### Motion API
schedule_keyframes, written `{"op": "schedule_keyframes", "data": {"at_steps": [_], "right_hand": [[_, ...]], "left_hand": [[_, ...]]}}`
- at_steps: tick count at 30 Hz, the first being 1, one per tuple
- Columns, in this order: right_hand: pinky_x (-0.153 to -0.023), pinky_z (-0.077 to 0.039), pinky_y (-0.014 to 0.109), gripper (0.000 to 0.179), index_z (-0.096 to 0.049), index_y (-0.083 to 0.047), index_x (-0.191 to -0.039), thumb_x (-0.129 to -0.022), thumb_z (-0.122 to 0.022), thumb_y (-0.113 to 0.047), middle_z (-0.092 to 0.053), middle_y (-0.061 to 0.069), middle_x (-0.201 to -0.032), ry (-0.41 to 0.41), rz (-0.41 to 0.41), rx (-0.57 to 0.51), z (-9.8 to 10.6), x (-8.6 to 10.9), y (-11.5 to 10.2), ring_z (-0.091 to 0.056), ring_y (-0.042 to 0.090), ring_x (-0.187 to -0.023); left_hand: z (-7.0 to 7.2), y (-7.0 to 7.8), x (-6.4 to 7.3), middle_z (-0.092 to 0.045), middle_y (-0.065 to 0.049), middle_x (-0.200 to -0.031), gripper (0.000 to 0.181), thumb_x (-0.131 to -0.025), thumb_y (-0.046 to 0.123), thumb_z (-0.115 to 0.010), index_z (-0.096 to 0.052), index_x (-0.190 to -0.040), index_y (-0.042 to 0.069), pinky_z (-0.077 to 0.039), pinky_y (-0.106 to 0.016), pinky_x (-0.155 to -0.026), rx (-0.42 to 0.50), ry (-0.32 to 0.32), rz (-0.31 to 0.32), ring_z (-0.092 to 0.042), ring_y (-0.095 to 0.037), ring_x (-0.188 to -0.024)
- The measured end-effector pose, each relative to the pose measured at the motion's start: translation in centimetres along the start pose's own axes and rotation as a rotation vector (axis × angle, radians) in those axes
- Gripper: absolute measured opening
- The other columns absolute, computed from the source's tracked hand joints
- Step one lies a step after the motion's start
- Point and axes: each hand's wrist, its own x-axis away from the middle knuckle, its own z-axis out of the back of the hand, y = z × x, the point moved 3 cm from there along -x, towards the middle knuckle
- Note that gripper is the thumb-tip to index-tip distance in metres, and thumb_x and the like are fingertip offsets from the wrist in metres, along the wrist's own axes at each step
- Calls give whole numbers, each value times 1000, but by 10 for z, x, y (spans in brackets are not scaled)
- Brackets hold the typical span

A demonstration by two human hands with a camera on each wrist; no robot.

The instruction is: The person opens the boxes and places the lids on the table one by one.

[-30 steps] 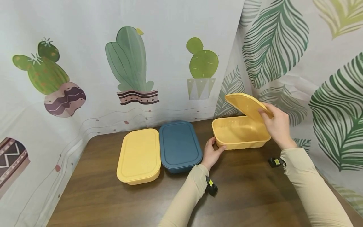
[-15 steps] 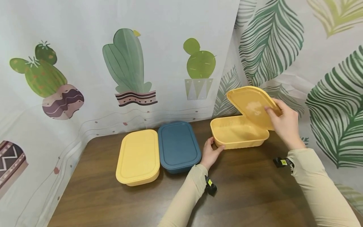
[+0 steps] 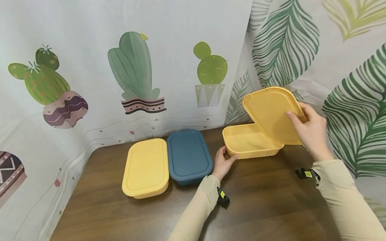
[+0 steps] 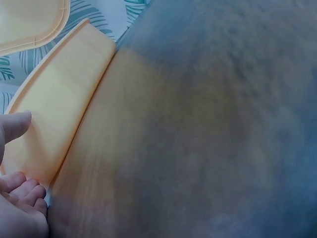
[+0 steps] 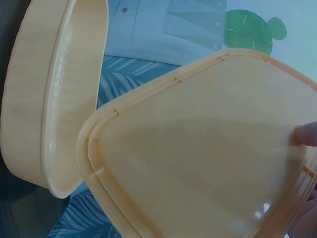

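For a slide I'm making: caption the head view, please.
Left hand gripping an open yellow box, right hand holding a yellow lid; lidded yellow box and lidded blue box nearby.

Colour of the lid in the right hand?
The lid is yellow; the head view shows it best.

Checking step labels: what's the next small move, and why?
Probably draw the lifted yellow lid clear to the right: the right hand grips it, tilted up, yet in the head view it overlaps the right end of the open yellow box. The left hand holds the box's left end.
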Motion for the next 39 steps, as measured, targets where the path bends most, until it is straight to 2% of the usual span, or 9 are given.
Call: {"op": "schedule_keyframes", "data": {"at_steps": [5,12,15,21,28,35,39], "right_hand": [[-66,-44,5,40,-70,-17,-130,-91,-77,-26,-71,-6,-110,-11,-41,-32,4,1,2,-58,-12,-80],[-66,-44,5,41,-69,-15,-129,-91,-77,-27,-64,-26,-101,-21,-73,-37,10,-3,6,-59,-11,-80],[-68,-44,6,42,-68,-14,-131,-92,-77,-26,-63,-28,-104,-53,-107,-81,12,-3,10,-59,-10,-83],[-65,-48,7,38,-66,-14,-130,-93,-75,-22,-64,-30,-103,-124,-182,-196,16,-2,17,-62,-9,-83],[-64,-51,11,37,-66,-13,-130,-93,-74,-17,-66,-29,-100,-140,-197,-246,17,-1,21,-64,-8,-81],[-63,-52,12,37,-66,-15,-128,-93,-75,-18,-66,-29,-98,-167,-225,-255,22,2,29,-65,-7,-80],[-64,-52,12,37,-66,-15,-129,-93,-75,-18,-67,-28,-99,-175,-248,-258,28,2,34,-65,-6,-81]], "left_hand": [[0,-1,1,-51,-12,-141,75,-87,35,-80,-46,-146,3,-37,-44,-111,38,6,-1,-47,-27,-132],[1,5,1,-46,-8,-147,93,-83,37,-83,-33,-156,9,-34,-43,-114,115,-11,9,-43,-24,-136],[-1,4,2,-45,-6,-148,96,-82,40,-84,-31,-158,12,-34,-42,-114,120,-18,-2,-42,-21,-137],[-3,1,1,-43,-5,-150,97,-83,44,-82,-29,-160,18,-34,-40,-113,131,-10,-29,-43,-19,-136],[-1,0,1,-46,-7,-146,91,-85,48,-79,-32,-159,27,-36,-44,-112,131,14,-16,-45,-21,-135],[-2,2,0,-52,-6,-141,84,-87,42,-80,-38,-157,21,-39,-45,-110,138,55,-53,-50,-23,-129],[-4,7,0,-57,-4,-133,83,-87,42,-79,-39,-156,22,-44,-43,-105,120,52,-33,-54,-21,-124]]}}
